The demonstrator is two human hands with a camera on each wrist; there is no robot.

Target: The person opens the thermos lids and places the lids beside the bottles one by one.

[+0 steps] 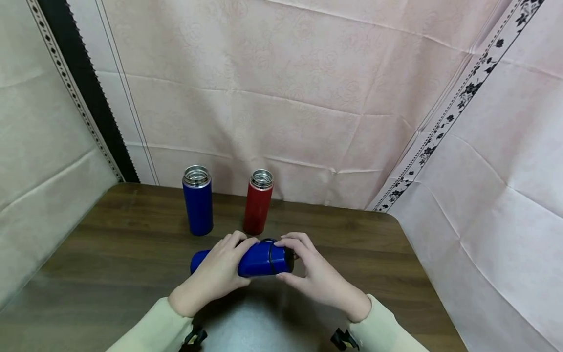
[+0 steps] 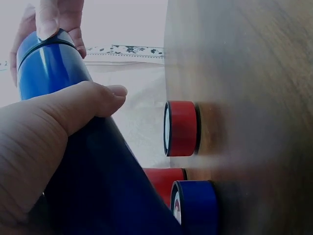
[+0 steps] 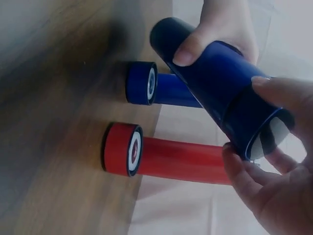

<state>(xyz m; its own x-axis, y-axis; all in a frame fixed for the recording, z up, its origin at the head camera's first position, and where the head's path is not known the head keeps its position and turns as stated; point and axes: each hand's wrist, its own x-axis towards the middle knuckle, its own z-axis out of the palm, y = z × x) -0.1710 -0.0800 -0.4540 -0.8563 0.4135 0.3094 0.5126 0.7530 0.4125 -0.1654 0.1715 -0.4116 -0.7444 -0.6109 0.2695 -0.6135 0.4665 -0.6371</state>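
Observation:
A blue vacuum flask (image 1: 256, 261) lies nearly level above the table, its lid end to the right. My left hand (image 1: 222, 269) grips the body, thumb along the near side. With spread fingers and thumb, my right hand (image 1: 314, 276) holds the lid (image 1: 280, 259) at the end; a dark seam parts lid from body. Behind stand two lidless flasks with bare steel necks, one blue (image 1: 199, 208) and one red (image 1: 258, 208). In the right wrist view, a blue lid (image 3: 139, 83) and a red lid (image 3: 120, 149) rest on the table; the hands and held flask hide them from the head view.
The brown wooden table (image 1: 132, 264) has a rounded far right corner. Pale patterned cloth (image 1: 286, 98) hangs behind it and at both sides, close to the table edges. Small dark wrist cameras (image 1: 344, 338) sit at the sleeves.

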